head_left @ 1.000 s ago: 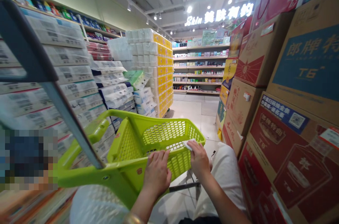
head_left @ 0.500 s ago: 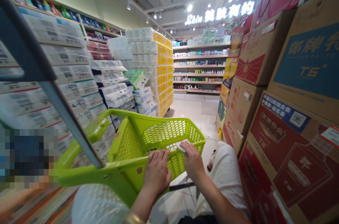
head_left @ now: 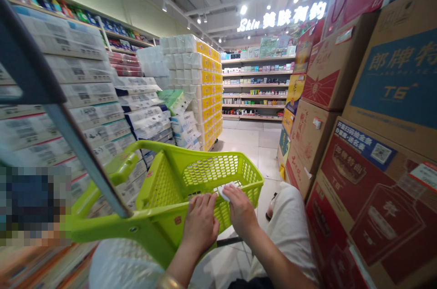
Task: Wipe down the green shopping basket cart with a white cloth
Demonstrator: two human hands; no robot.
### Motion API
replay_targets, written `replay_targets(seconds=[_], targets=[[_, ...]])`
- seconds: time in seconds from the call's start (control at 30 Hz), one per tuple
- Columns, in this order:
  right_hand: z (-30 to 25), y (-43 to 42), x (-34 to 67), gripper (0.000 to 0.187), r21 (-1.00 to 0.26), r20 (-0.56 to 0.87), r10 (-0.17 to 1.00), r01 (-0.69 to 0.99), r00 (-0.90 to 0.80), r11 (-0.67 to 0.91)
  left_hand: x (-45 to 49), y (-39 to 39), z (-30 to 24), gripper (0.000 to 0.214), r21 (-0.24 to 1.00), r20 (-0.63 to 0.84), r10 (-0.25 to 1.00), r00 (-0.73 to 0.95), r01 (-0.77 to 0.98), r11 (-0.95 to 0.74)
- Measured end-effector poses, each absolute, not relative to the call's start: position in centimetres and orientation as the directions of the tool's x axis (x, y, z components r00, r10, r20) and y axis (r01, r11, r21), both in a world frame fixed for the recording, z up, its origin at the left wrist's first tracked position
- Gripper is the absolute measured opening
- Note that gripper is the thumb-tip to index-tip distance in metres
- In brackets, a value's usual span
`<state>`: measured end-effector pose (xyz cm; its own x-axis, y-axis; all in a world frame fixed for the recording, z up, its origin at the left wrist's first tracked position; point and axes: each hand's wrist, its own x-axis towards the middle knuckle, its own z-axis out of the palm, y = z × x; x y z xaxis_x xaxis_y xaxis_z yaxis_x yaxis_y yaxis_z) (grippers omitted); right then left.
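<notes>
**Both bare hands on the near rim of a lime-green cart, a white wad under the right**

Through the head camera I see the lime-green plastic shopping cart point(head_left: 157, 223) with lattice sides directly in front of both hands, its near rim running beneath them. The left hand point(head_left: 201, 220) grips that rim, fingers bent over the top and thumb hanging down the outer side. Just beside it, the right hand point(head_left: 241, 209) pinches a folded, soft white wad point(head_left: 224, 192) under its fingertips, pressing it to the same rim; the wad pokes out on the side facing the left hand. I cannot tell whether it is cloth or paper.

Left of the left hand, a slanting silvery metal pole point(head_left: 88, 161) rises past the cart, topped by a dark grey plastic handle point(head_left: 34, 61) that the view cuts off. The right fingers hide part of the wad, and the cart's lower parts vanish behind the forearms. A gold-coloured bracelet point(head_left: 170, 281) below the left hand is blurred and cropped. To the right of the right hand I make out a white trouser leg point(head_left: 293, 230), then stacked brown and red cardboard cartons point(head_left: 362, 202), cropped at the edge. Low at far left, a pixelated patch masks whatever lies there.
</notes>
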<state>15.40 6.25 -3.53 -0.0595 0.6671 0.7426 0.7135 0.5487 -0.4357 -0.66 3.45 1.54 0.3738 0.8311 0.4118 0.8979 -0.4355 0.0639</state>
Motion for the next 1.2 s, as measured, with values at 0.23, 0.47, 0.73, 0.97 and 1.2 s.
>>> replay_targets(seconds=[0.23,0.47,0.73,0.97,1.2], targets=[[-4.1,7.3,18.3,0.045,-0.529,0.708,0.693,0.752,0.135,0.394,-0.7,3.3,1.5,0.056,0.072,0.396,0.839,0.372,0.899,-0.432],[-3.6,6.1,15.5,0.047,-0.461,0.739,0.671,0.68,-0.062,0.571,-0.5,3.1,2.0,0.054,0.063,0.403,0.839,0.366,0.904,-0.424],[-4.0,7.0,18.1,0.045,-0.532,0.724,0.676,0.733,0.135,0.424,-0.6,3.0,1.8,0.054,0.055,0.418,0.831,0.366,0.903,-0.426],[-3.9,6.1,16.3,0.045,-0.477,0.731,0.68,0.672,-0.053,0.566,-0.5,2.9,1.9,0.054,0.046,0.417,0.83,0.37,0.904,-0.426],[-4.1,6.6,17.4,0.047,-0.551,0.714,0.692,0.697,0.108,0.459,-0.4,2.9,1.9,0.054,0.052,0.422,0.83,0.364,0.905,-0.423]])
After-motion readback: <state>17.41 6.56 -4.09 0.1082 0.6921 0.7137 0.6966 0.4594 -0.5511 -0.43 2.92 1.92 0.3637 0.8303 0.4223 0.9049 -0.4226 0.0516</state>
